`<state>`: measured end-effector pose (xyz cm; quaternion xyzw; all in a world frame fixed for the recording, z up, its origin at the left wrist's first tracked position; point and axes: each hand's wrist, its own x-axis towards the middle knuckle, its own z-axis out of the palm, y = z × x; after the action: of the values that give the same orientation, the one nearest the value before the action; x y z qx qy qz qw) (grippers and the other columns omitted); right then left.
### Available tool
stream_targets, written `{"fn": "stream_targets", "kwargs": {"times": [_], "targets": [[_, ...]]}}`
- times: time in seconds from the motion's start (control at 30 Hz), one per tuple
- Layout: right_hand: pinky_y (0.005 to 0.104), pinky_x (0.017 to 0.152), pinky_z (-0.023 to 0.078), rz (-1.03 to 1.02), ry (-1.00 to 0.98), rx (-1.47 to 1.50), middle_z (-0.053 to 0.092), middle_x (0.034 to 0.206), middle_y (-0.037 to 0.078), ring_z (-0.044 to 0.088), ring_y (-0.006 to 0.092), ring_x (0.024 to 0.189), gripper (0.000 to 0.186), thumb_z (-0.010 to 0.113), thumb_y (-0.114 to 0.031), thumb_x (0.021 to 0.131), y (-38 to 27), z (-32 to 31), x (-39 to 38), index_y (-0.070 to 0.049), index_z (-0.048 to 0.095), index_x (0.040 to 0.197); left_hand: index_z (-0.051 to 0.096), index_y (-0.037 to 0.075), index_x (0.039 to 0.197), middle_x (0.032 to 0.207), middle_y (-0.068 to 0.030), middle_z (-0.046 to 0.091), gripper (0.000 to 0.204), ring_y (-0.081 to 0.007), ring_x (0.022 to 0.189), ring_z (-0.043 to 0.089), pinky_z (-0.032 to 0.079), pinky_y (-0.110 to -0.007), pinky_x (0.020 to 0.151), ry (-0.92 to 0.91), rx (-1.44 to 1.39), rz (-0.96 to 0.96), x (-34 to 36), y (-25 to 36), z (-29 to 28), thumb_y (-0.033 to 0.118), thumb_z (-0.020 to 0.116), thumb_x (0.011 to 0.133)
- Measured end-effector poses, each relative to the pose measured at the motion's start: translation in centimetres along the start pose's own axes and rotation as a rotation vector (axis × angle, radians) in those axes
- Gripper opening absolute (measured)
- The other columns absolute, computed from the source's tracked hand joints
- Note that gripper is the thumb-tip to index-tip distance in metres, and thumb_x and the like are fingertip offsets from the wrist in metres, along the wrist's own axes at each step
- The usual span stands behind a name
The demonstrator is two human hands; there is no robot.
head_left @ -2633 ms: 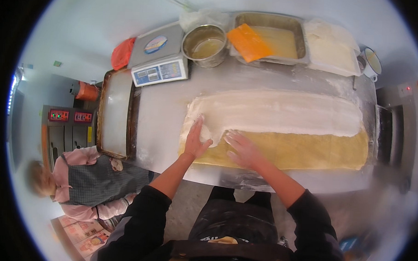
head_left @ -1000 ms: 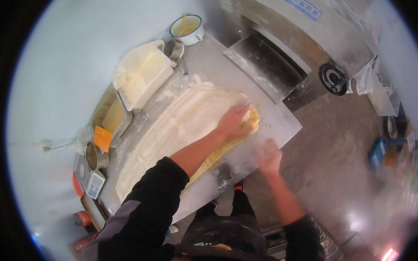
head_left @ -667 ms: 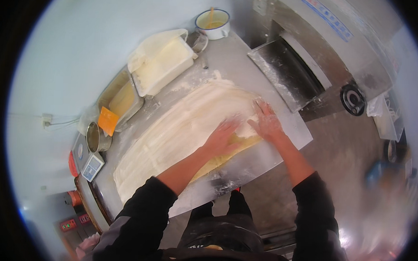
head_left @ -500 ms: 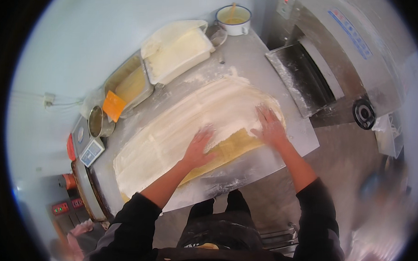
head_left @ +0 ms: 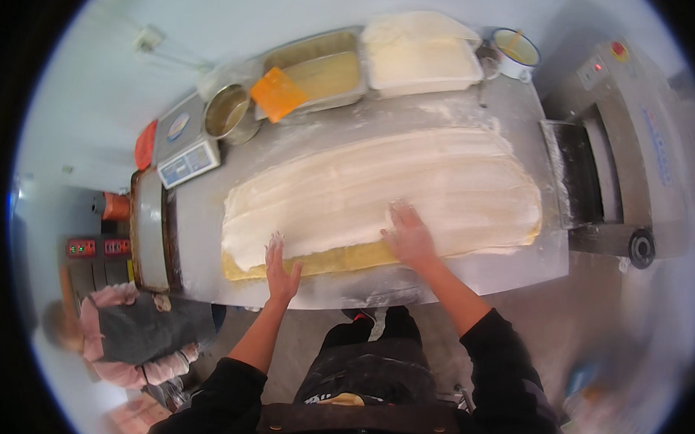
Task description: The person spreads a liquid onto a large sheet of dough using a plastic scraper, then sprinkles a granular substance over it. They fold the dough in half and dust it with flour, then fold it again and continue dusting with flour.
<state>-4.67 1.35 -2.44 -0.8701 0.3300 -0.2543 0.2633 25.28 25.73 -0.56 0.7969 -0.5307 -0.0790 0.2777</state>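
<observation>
A long, flat sheet of yellow dough (head_left: 338, 260) lies across the metal table. A white, floury-looking layer (head_left: 371, 187) covers most of it, and a bare yellow strip shows along the near left edge. My left hand (head_left: 282, 272) is open over that strip near its left end, fingers pointing away from me and whitened at the tips. Farther right, my right hand (head_left: 410, 236) rests spread on the white layer at its near border, fingers also white. Neither hand holds anything.
Along the back stand a scale (head_left: 189, 162), a metal pot (head_left: 230, 115), an orange scraper (head_left: 278, 94) on a metal tray (head_left: 360, 87), a white tub (head_left: 425, 87) and an enamel pot (head_left: 526, 70). A machine (head_left: 625, 150) is at right; another person (head_left: 141, 324) is at left.
Both hands have moved left along the near edge of the dough. My view has turned, bringing the other person at left more fully into it.
</observation>
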Motion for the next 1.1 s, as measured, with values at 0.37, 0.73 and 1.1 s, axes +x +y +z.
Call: {"fn": "stream_targets", "kwargs": {"times": [0.37,0.73,1.1], "targets": [[0.0498,0.131,0.032,-0.198,-0.265,0.037,0.048,0.158,0.025,0.041,0.0395,0.154,0.072,0.068,-0.033,0.101,-21.4,19.9,4.1,0.009,0.046,0.155,0.039,0.0,0.164,0.171,-0.0254,0.037,0.074,-0.0436,0.16,0.029,0.02,-0.053,0.133,0.227,-0.006,-0.378,-6.2,-13.1,-7.5,0.017,0.062,0.096],[0.0471,0.134,0.024,-0.48,-0.48,-0.081,0.037,0.17,0.021,0.032,0.0363,0.16,0.068,0.057,-0.03,0.104,-32.7,32.6,7.4,0.004,0.043,0.161,0.037,-0.006,0.163,0.167,-0.0277,0.042,0.073,-0.0405,0.156,0.04,0.031,-0.046,0.129,0.299,-0.515,-0.404,-6.5,-17.8,-9.8,0.018,0.055,0.097],[0.0448,0.133,0.03,-0.67,-0.601,-0.135,0.043,0.167,0.011,0.038,0.0329,0.157,0.05,0.056,-0.019,0.102,-30.3,31.2,5.4,-0.003,0.062,0.148,0.037,-0.005,0.163,0.169,-0.0291,0.038,0.077,-0.0445,0.158,0.035,0.027,-0.05,0.13,0.275,-0.331,-0.339,-7.7,-17.2,-8.0,0.026,0.061,0.097]]}}
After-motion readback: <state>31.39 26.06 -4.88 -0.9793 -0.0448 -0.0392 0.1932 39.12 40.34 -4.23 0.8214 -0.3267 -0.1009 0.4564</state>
